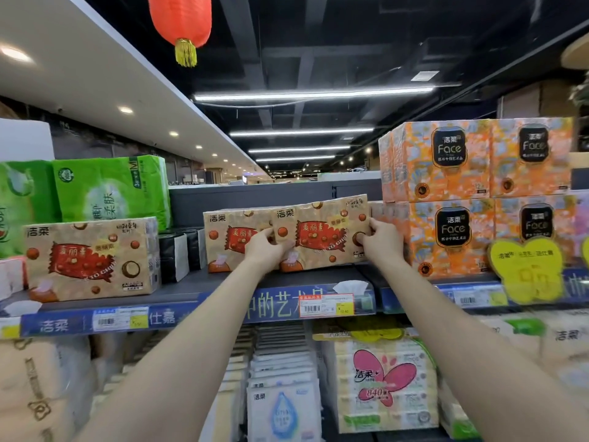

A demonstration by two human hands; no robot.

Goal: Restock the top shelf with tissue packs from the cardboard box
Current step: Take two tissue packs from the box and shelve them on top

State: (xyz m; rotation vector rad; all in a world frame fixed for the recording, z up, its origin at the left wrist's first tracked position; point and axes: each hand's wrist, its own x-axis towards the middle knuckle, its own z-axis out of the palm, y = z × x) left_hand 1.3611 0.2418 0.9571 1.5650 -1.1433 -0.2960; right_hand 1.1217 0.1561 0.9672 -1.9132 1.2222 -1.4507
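A tan tissue pack (322, 232) with a red candy picture stands tilted on the top shelf (197, 287), its right end raised. My left hand (266, 247) grips its lower left edge and my right hand (381, 239) grips its right edge. Directly to its left stands a second pack (228, 240) of the same kind, partly covered by the held one. A third matching pack (90, 260) sits further left on the shelf. The cardboard box is not in view.
Orange "Face" tissue boxes (478, 199) are stacked two high right of the held pack. Green packs (111, 189) stand at the back left, with black-and-white packs (178, 253) behind the gap. Price tags (325, 306) line the shelf edge. Lower shelves hold more tissue. A red lantern (180, 20) hangs overhead.
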